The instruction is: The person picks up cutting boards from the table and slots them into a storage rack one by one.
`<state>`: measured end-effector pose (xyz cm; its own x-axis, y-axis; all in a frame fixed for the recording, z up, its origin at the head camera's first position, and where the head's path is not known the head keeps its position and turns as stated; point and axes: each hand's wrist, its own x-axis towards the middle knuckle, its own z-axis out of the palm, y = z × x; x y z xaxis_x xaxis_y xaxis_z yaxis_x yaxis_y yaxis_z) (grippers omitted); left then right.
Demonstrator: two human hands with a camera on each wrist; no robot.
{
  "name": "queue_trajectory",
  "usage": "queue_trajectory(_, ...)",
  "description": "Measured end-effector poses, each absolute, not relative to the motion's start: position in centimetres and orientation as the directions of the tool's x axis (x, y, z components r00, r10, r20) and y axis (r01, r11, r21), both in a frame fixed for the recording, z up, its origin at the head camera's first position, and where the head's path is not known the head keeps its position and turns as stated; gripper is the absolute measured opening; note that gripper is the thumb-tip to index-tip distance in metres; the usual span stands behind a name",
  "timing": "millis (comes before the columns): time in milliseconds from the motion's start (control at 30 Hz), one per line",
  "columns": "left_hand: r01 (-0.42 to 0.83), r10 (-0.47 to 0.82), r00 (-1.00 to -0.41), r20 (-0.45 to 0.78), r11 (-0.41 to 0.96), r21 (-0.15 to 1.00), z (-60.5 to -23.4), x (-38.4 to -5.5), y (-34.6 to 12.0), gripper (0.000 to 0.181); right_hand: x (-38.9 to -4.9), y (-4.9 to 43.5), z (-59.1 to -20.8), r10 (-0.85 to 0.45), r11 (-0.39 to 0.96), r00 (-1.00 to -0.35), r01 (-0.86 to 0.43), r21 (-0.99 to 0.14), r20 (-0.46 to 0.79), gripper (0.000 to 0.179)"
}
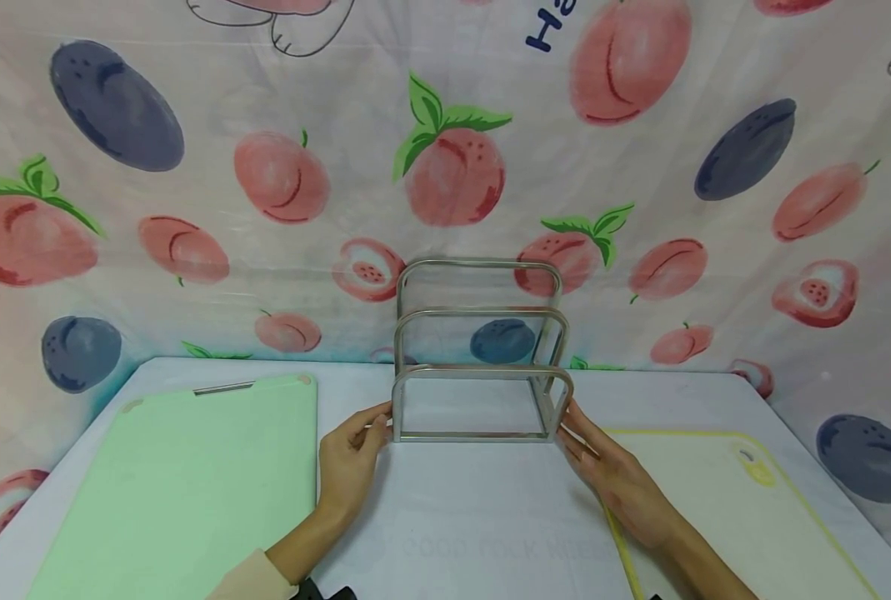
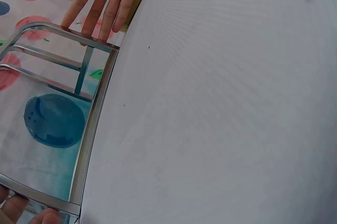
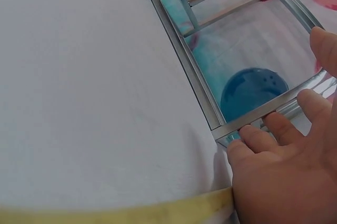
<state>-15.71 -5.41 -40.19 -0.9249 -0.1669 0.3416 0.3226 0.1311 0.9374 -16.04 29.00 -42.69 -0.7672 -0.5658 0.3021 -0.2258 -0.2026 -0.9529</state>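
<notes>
A silver metal rack [image 1: 483,369] with three upright loops, one behind another, stands on the white table in the middle of the head view. My left hand [image 1: 347,467] holds its lower left side, thumb and forefinger at the front upright. On the opposite side my right hand [image 1: 618,475] touches the rack with its fingers stretched out. In the right wrist view, the fingertips of my right hand [image 3: 284,176] lie along the side bar, thumb spread apart. The left wrist view shows only the left fingertips [image 2: 13,208] at the rack's near bar.
A light green cutting board [image 1: 190,483] lies flat at the left. At the right lies a white cutting board [image 1: 715,517] with a yellow rim, partly under my right forearm. A fruit-printed cloth [image 1: 453,50] hangs behind the table.
</notes>
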Motion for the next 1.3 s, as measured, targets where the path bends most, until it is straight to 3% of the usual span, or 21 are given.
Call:
queue_trajectory(200, 0.333, -0.176, -0.919, 0.353, 0.132, 0.934, -40.4, -15.8, -5.5, 0.019, -16.0, 28.8, -42.5, -0.563, -0.205, -0.771, -0.219, -0.954, 0.298, 0.057)
queue_trajectory(467, 0.350, -0.197, -0.910, 0.364, 0.104, 0.931, -43.3, -17.3, -5.9, 0.019, -15.9, 28.9, -42.6, -0.586, -0.243, -0.747, -0.206, -0.948, 0.313, 0.056)
queue_trajectory(933, 0.340, -0.225, -0.904, 0.363, 0.133, 0.931, -43.7, -17.5, -5.9, 0.019, -15.9, 28.8, -42.6, -0.598, -0.275, -0.725, -0.216, -0.937, 0.342, 0.056)
queue_trajectory(1300, 0.384, -0.217, -0.880, 0.423, 0.199, 0.902, -43.7, -17.4, -6.0, 0.021, -15.9, 28.6, -42.5, -0.567, -0.231, -0.761, -0.221, -0.947, 0.316, 0.054)
